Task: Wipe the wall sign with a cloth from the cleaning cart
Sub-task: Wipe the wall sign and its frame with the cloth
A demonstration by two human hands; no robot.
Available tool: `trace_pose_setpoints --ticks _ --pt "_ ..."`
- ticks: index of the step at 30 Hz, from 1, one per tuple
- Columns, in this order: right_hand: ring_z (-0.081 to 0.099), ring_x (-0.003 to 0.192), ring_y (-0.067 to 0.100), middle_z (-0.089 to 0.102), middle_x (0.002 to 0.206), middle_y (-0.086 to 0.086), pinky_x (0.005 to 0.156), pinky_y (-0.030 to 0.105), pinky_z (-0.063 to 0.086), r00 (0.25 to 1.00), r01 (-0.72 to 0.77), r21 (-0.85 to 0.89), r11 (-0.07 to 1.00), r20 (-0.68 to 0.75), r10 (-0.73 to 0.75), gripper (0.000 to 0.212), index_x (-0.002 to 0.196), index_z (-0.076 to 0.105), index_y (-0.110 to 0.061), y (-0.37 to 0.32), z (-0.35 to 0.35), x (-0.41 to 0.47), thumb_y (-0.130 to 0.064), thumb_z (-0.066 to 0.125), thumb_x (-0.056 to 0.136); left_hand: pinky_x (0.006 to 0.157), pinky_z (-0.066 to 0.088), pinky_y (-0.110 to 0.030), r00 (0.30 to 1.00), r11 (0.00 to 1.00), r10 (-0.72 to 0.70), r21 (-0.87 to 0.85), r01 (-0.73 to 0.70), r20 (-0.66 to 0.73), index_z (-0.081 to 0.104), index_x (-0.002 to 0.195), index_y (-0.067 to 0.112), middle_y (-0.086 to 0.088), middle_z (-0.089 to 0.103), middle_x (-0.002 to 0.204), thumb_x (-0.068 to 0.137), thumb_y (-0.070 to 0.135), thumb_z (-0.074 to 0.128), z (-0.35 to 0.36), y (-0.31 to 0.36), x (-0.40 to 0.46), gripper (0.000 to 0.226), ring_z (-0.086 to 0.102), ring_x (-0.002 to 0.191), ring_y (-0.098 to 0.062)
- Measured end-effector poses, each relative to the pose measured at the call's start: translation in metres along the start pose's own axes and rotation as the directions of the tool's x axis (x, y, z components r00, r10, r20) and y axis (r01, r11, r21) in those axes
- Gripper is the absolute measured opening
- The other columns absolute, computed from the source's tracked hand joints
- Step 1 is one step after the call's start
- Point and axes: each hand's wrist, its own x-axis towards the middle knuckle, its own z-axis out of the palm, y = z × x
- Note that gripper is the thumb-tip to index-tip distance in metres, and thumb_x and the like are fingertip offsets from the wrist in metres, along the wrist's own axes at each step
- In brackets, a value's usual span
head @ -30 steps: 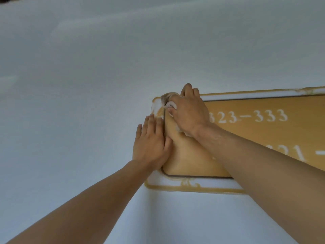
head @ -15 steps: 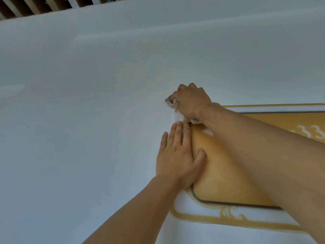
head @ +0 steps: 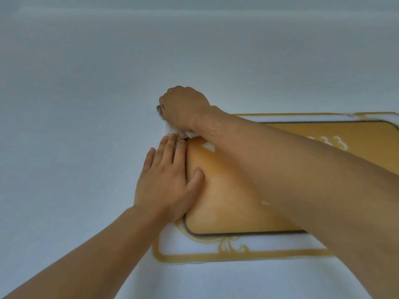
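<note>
A plain pale wall (head: 75, 126) fills the left side. My left hand (head: 166, 182) lies flat and spread on the left edge of the wall sign (head: 216, 201), fingers pointing up, thumb resting on the mustard panel. Just above those fingertips, my right hand (head: 185, 108) is closed into a fist around a white cloth (head: 172, 131), pressed at the sign's top left corner. Only small bits of the cloth poke out under the fist; the corner itself is hidden. My right forearm crosses the sign, covering most of its white lettering. To the right, blurred digits show, and the sign runs off the frame.
</note>
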Motion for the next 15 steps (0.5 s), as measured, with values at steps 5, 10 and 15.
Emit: trace_pose_setpoints --ticks 5,10,15 --pt "0.053 0.080 0.019 0.042 0.075 -0.007 0.069 0.033 0.040 0.998 -0.037 0.014 0.999 -0.050 0.038 0.028 0.077 0.045 -0.022 0.006 0.005 0.001 -0.034 0.038 0.101 0.117 0.011 -0.067 0.997 0.943 0.079 0.326 -0.074 -0.002 0.043 0.124 0.013 -0.011 0.050 0.128 0.089 0.056 0.016 -0.013 0.016 0.020 0.062 0.043 0.125 -0.027" --pt "0.048 0.066 0.015 0.042 0.071 -0.006 0.063 0.032 0.039 0.998 -0.057 0.050 0.997 -0.030 0.059 0.038 0.063 0.035 -0.026 0.005 0.001 0.001 -0.034 0.041 0.100 0.118 0.009 -0.066 0.999 0.941 -0.038 0.335 0.045 -0.027 0.040 0.139 0.004 -0.020 0.049 0.135 0.092 0.062 0.009 -0.005 0.041 0.031 0.081 0.042 0.130 -0.035" --pt "0.046 0.063 0.015 0.043 0.073 -0.004 0.062 0.033 0.041 0.994 -0.106 0.066 0.992 -0.008 0.107 0.036 0.065 0.040 -0.024 0.016 -0.005 -0.004 -0.033 0.043 0.100 0.120 0.012 -0.062 0.995 0.889 -0.101 0.452 0.079 0.025 0.028 0.145 -0.012 -0.042 0.031 0.149 0.093 0.066 0.007 0.000 0.053 0.020 0.096 0.028 0.142 -0.052"
